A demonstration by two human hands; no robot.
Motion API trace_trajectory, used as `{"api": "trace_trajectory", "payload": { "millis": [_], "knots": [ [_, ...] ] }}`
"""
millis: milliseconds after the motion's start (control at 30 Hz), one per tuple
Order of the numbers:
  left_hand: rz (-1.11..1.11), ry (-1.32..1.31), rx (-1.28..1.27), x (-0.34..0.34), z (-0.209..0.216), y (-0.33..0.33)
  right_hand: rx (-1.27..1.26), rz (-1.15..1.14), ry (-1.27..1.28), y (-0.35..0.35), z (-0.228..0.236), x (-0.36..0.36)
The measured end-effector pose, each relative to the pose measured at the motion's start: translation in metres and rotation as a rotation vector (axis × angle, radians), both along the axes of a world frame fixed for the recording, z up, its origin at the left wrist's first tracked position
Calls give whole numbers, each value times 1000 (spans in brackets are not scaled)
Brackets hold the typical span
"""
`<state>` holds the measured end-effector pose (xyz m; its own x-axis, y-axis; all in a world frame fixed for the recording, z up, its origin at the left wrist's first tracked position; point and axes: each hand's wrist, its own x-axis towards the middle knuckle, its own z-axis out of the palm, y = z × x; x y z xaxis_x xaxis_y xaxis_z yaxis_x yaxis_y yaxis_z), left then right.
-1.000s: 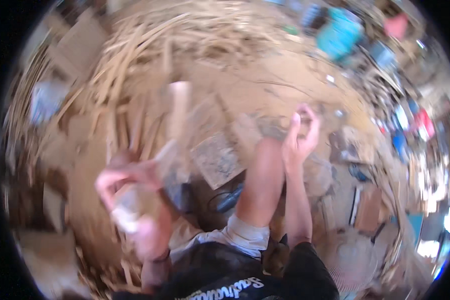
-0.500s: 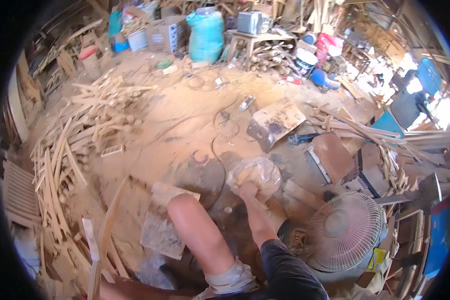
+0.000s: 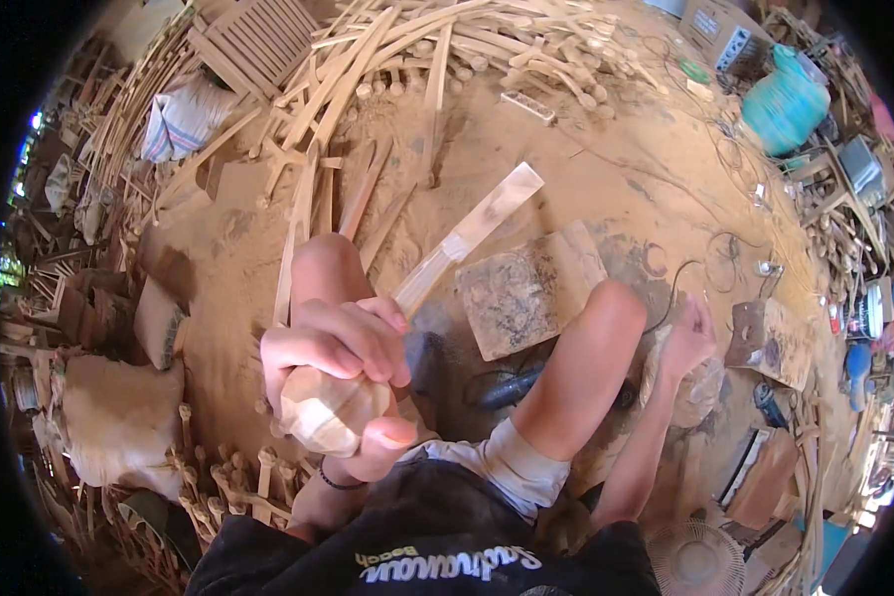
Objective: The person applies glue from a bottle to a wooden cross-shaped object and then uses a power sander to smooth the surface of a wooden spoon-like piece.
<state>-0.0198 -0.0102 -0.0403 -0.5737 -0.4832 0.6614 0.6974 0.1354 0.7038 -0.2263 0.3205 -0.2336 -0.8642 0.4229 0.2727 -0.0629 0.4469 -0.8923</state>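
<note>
Dusty tan floor (image 3: 586, 204), wood strips (image 3: 353, 77) piled far side. Left hand (image 3: 343, 343) wraps the wooden piece (image 3: 454, 248) by its faceted knob (image 3: 330, 412), long axis pointing forward-right; right hand (image 3: 687, 343) well apart, by plastic bag (image 3: 703, 393), can't tell if pinching anything.

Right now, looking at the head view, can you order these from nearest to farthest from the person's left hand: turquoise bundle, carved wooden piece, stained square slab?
1. Carved wooden piece: held in the left hand.
2. Stained square slab: to the hand's right, slightly ahead.
3. Turquoise bundle: far off, ahead and to the right.
</note>
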Motion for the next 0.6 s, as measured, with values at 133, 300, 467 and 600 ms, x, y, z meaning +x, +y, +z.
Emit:
{"api": "trace_trajectory", "payload": {
  "millis": [133,300,467,600],
  "knots": [
    [-97,23,-44,-2,-4,3,221,367,349,-109,124,55],
    [-139,23,-66,1,2,2,603,746,718,-177,159,69],
    [-115,13,-76,5,5,-7,513,672,616,-193,137,67],
    [-88,-5,-37,8,4,-9,914,917,557,-195,137,78]
  ]
}}
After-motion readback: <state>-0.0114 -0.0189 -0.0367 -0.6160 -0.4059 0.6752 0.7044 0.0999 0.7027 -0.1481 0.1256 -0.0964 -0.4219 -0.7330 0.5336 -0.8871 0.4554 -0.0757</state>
